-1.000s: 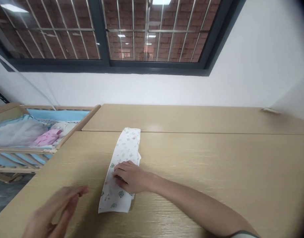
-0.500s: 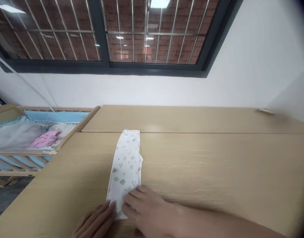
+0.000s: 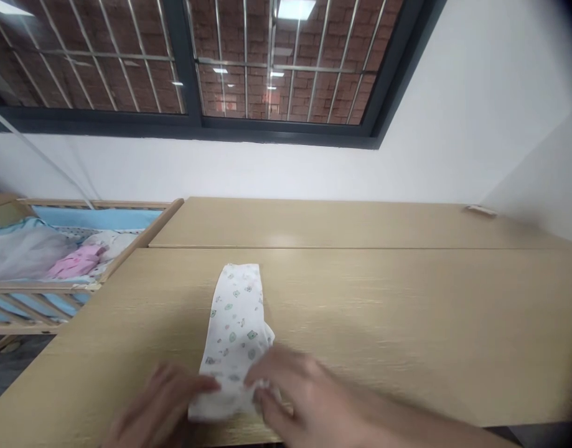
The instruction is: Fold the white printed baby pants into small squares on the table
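Note:
A long folded strip of white cloth, printed with small green and pink motifs, lies flat on the light wooden table. My left hand and my right hand are both blurred at its near end. Fingers of each hand lie over that end, which looks slightly bunched between them. The cloth's far end lies just short of the seam in the tabletop. Part of the near end is hidden under my hands.
A wooden crib with blue padding stands beyond the table's left edge, holding pink clothing and grey-white fabric. A small pale object lies at the table's far right. A barred window is set in the white wall.
The cloth's far end has shifted toward me, away from the table seam. My left hand has moved onto the near end, and my right hand has drawn closer to it.

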Available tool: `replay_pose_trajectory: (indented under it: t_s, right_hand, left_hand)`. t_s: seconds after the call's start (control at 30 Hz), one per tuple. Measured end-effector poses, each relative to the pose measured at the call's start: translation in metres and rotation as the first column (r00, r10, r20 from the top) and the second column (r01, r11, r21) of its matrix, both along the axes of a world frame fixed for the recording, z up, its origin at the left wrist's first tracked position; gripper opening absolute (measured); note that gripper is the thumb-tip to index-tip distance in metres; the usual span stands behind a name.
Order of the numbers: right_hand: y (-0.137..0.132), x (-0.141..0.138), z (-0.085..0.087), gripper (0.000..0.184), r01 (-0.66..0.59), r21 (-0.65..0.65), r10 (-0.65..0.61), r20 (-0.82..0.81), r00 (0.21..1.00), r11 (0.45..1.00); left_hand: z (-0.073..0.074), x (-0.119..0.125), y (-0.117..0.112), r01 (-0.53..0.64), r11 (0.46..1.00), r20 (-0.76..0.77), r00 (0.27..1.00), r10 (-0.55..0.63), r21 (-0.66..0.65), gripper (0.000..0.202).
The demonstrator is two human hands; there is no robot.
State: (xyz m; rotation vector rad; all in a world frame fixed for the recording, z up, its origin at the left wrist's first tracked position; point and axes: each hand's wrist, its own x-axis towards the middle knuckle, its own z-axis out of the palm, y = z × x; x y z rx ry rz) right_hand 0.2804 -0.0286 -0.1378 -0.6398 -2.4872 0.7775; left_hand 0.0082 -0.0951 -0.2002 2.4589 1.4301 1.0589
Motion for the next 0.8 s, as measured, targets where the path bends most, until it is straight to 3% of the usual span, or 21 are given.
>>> replay_pose_trajectory:
  t_s: [0.1,0.2,0.27,0.33,0.37,0.43,0.53,0.63,0.7,0.8]
  right_hand:
    - [0.05,-0.013,0.027,0.017,0.121,-0.213,-0.155,-0.153,0.976,0.97]
    - [0.113,-0.033,0.021,0.015,0.14,-0.408,-0.276,-0.295,0.915,0.902]
    - [0.152,-0.044,0.008,0.018,0.123,-0.541,-0.348,-0.336,0.875,0.832]
    - [0.182,-0.051,-0.006,0.025,0.131,-0.635,-0.389,-0.286,0.875,0.761]
    - [0.194,-0.053,-0.013,0.028,0.161,-0.648,-0.399,-0.239,0.885,0.744]
    - [0.212,-0.054,-0.027,0.034,0.275,-0.561,-0.394,-0.099,0.914,0.78]
    - [0.228,-0.055,-0.044,0.035,0.401,-0.309,-0.39,0.1,0.915,0.862]
    - [0.231,-0.056,-0.051,0.024,0.412,-0.189,-0.387,0.157,0.909,0.891]
    - [0.224,-0.057,-0.048,0.023,0.405,-0.114,-0.386,0.154,0.909,0.907]
    - [0.197,-0.059,-0.037,0.035,0.276,0.138,-0.294,0.137,0.946,0.951]
  left_hand:
    - [0.046,0.001,0.054,-0.233,0.972,0.12,0.965,0.234,-0.022,0.024]
    - [0.073,0.002,0.121,-0.326,0.945,0.146,0.934,0.326,-0.026,0.037]
    - [0.075,0.0,0.163,-0.292,0.948,0.138,0.941,0.308,-0.123,0.039]
    - [0.064,-0.001,0.198,-0.249,0.943,0.102,0.956,0.276,-0.223,0.039]
    - [0.056,-0.001,0.211,-0.248,0.936,0.083,0.958,0.275,-0.249,0.038]
    - [0.038,0.0,0.231,-0.263,0.922,0.036,0.958,0.284,-0.284,0.035]
    - [0.017,0.002,0.245,-0.304,0.904,-0.041,0.951,0.307,-0.3,0.034]
    - [0.012,0.006,0.239,-0.343,0.904,-0.092,0.939,0.33,-0.255,0.041]
    - [0.013,0.012,0.22,-0.365,0.912,-0.119,0.93,0.348,-0.186,0.047]
    - [0.006,0.028,0.166,-0.356,0.931,-0.17,0.926,0.339,-0.085,0.052]
